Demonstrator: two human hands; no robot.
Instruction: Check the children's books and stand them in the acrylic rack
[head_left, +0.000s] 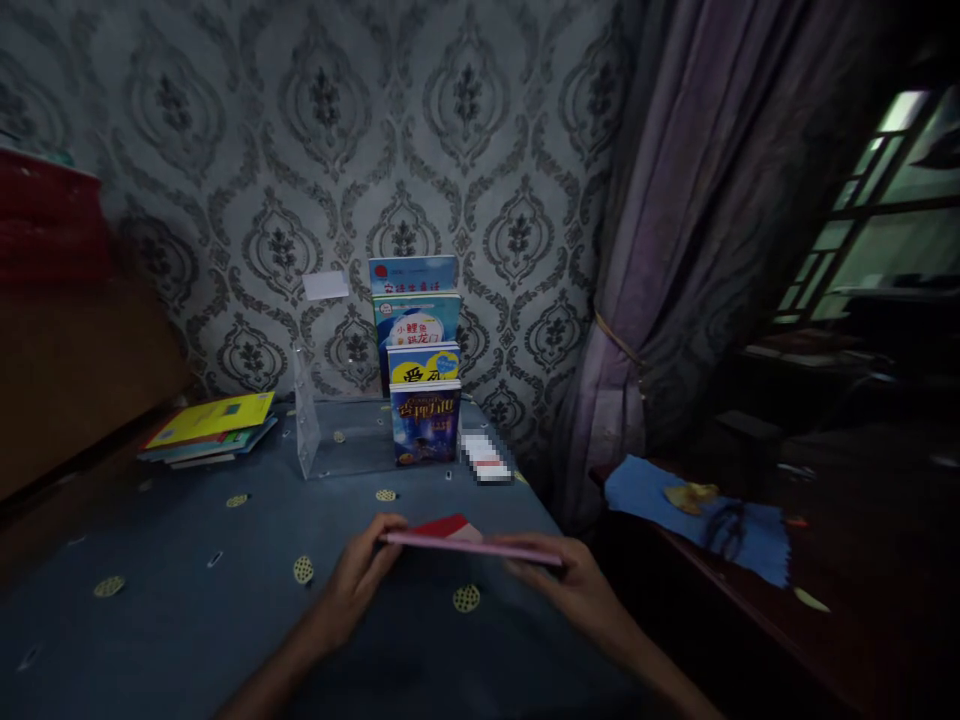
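Observation:
Between my two hands is a thin book (472,544), seen nearly edge-on, with a pink edge and a red patch on its far side. My left hand (367,562) pinches its left end, and my right hand (564,572) grips the right end. Beyond them stands a clear acrylic book rack (306,425). Its right half holds several upright books in stepped rows. A dark blue book (425,425) is in front, then a yellow book (424,366), a teal book (417,320) and a light blue book (412,273) at the back.
A stack of books with a yellow one (214,420) on top lies at the left of the patterned blue tablecloth (247,560). A small white card (486,457) sits right of the rack. A blue cloth (697,515) with small items lies on a lower surface, beside a purple curtain (637,250).

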